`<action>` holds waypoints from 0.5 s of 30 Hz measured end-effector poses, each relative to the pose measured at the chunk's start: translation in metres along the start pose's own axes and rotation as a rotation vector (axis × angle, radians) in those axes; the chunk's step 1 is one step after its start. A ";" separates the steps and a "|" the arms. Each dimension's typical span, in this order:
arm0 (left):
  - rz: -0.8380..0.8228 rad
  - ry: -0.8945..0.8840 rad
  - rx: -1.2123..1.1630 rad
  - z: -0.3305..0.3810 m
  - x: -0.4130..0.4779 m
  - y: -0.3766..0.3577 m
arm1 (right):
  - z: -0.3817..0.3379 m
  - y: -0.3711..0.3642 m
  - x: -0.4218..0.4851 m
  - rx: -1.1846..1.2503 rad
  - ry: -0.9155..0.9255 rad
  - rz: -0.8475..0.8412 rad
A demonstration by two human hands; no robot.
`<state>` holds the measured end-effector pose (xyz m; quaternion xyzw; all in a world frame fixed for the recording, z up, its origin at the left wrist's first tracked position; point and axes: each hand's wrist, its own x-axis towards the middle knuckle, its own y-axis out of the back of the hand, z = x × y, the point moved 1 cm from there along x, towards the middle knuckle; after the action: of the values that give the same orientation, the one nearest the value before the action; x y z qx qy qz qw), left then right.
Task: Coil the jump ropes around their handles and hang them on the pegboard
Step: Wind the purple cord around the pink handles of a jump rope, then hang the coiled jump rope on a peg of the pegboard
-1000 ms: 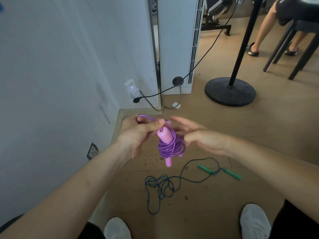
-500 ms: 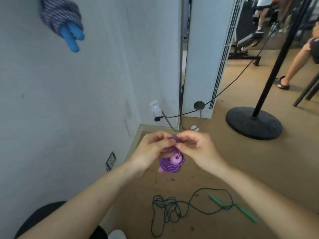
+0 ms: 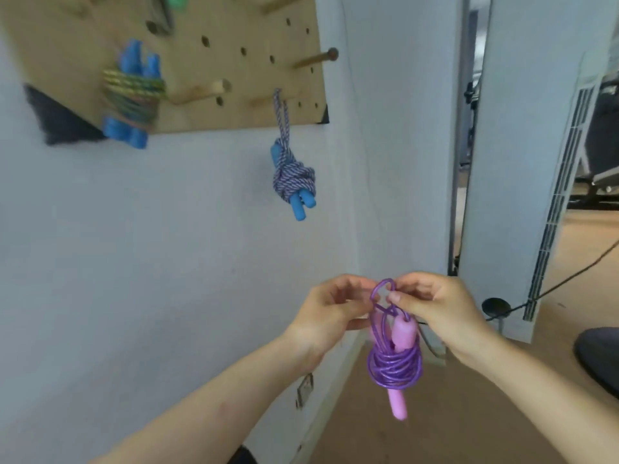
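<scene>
A purple jump rope (image 3: pixel 395 365) is coiled around its pink handles and hangs from a small loop at its top. My left hand (image 3: pixel 330 308) and my right hand (image 3: pixel 432 304) both pinch that loop, held low in front of the wall. Up on the wall is a wooden pegboard (image 3: pixel 214 35). A striped rope with blue handles (image 3: pixel 293 177) hangs from a peg at its lower right. A multicoloured rope with blue handles (image 3: pixel 132 95) hangs at its left. A bare metal-tipped peg (image 3: pixel 316 58) sticks out at the board's right edge.
A wooden peg (image 3: pixel 204 90) juts from the board's middle. A white tower unit (image 3: pixel 522 162) stands right of the wall corner, with a black cable (image 3: pixel 569 279) running from it. A wall socket (image 3: pixel 304 386) sits low on the wall. A dark round base (image 3: pixel 599 356) lies at far right.
The view has tilted up from the floor to the pegboard. The green rope on the floor has left view. Both hands have raised the coiled purple rope, which now dangles from its loop.
</scene>
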<state>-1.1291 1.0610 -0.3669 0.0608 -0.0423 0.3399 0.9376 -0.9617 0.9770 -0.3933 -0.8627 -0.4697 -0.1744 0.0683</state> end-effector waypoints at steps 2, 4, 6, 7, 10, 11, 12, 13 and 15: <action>0.032 -0.045 0.043 0.020 -0.001 0.011 | -0.026 -0.010 0.018 0.006 0.050 -0.004; 0.070 -0.090 0.083 0.037 -0.001 0.021 | -0.051 -0.020 0.035 0.004 0.097 -0.014; 0.130 -0.145 0.109 0.056 0.001 0.030 | -0.075 -0.031 0.051 0.011 0.132 -0.032; 0.170 -0.174 0.117 0.066 0.001 0.034 | -0.087 -0.036 0.058 0.016 0.149 -0.036; 0.304 -0.279 0.112 0.097 0.000 0.047 | -0.119 -0.051 0.078 0.067 0.179 -0.043; 0.353 -0.320 0.105 0.107 0.000 0.052 | -0.130 -0.057 0.083 0.092 0.187 -0.046; 0.404 -0.363 0.096 0.117 -0.001 0.056 | -0.141 -0.063 0.089 0.115 0.198 -0.050; 0.459 -0.404 0.088 0.127 -0.002 0.061 | -0.152 -0.070 0.094 0.135 0.210 -0.056; 0.570 -0.478 0.090 0.144 -0.003 0.069 | -0.170 -0.084 0.104 0.169 0.224 -0.068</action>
<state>-1.1809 1.0914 -0.2189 0.1652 -0.2605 0.5650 0.7653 -1.0203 1.0574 -0.2008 -0.8126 -0.5009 -0.2318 0.1870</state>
